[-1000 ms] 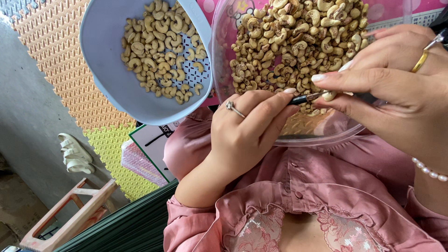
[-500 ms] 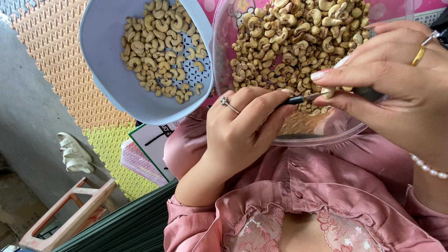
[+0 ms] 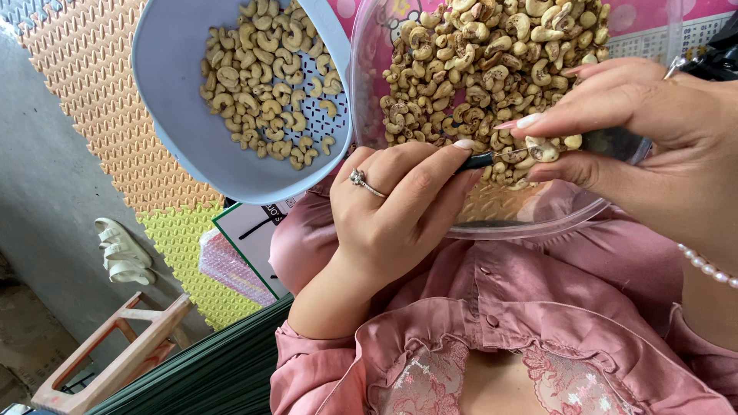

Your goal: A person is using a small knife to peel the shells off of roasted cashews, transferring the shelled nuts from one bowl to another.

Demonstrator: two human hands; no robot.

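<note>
My left hand [image 3: 392, 211] sits at the centre of the frame, its fingers curled shut around a small dark-handled tool [image 3: 480, 159] pinched between thumb and fingertips; a ring shows on one finger. The tool's tip reaches right toward a single cashew nut [image 3: 542, 148], which I see gripped between the thumb and forefinger of my right hand [image 3: 653, 146] at the right edge of the frame. That hand's fingers are closed on the nut, the other fingers stretched out above it. A bead bracelet [image 3: 703, 261] circles the right wrist at the lower right.

Just behind both hands, in the upper right of the frame, a clear plastic bowl [image 3: 530, 227] rests on my lap, heaped with cashew nuts still in brown, patchy skin [image 3: 477, 61]. The held nut hangs over its near rim.

To its left, in the upper middle of the frame and touching or nearly touching the clear bowl, a pale blue colander bowl [image 3: 169, 123] holds a thinner layer of clean, pale peeled cashews [image 3: 257, 84]; the perforated bottom shows through between them.

Beyond the bowls lies an orange foam floor mat [image 3: 100, 84] with a yellow-green one [image 3: 188, 253] joined to it. A white sandal [image 3: 119, 250] lies on the grey floor at the left, and a wooden stool [image 3: 115, 357] stands at the lower left.
</note>
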